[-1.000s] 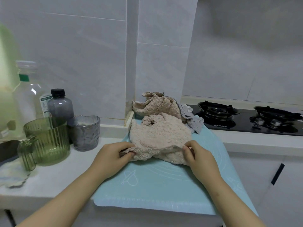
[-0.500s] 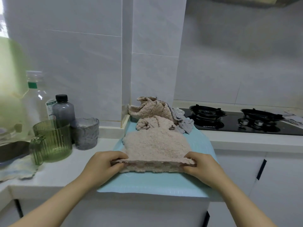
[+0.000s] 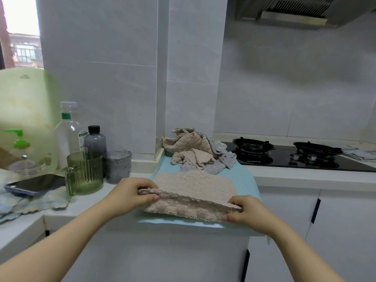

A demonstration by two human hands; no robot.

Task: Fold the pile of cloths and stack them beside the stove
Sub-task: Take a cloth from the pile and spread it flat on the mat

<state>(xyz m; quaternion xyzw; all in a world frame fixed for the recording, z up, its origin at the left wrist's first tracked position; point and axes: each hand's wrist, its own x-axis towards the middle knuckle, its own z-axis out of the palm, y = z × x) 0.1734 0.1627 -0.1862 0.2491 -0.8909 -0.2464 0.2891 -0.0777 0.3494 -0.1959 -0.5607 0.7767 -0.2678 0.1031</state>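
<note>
Beige cloth near edge pinched between both hands' fingers.

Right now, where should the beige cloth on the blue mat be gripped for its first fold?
At its two near corners, coming from the front. The beige cloth lies flat with a straight near edge, which the left hand and right hand pinch at each end; carrying those corners to the far edge should halve it.

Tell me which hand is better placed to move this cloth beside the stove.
Likely the right hand: it holds the beige cloth at the corner nearest the stove; the left hand holds the opposite corner.
</note>
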